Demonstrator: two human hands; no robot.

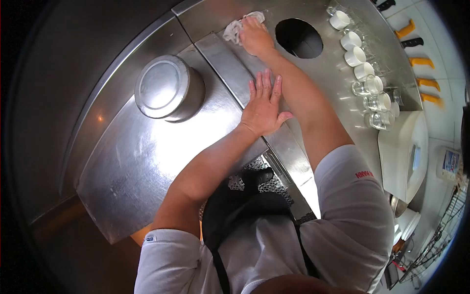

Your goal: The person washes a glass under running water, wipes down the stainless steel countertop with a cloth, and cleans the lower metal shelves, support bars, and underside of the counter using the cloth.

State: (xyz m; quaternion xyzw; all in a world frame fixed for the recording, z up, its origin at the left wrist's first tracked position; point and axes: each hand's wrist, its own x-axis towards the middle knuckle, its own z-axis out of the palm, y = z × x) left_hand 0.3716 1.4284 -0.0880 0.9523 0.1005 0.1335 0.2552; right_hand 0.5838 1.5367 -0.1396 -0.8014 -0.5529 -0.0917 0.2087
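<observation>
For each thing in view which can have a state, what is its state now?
Cloth: crumpled, under the right hand
Right hand: pressed on the cloth
Left hand: open, palm down, fingers extended
Metal pot: closed on top; lid or upturned base, cannot tell
Round counter opening: uncovered
White cups: lined up; contents not visible

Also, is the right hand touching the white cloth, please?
Touching. The head view shows the right hand over the white cloth, with its fingers resting on the bunched fabric.
</observation>
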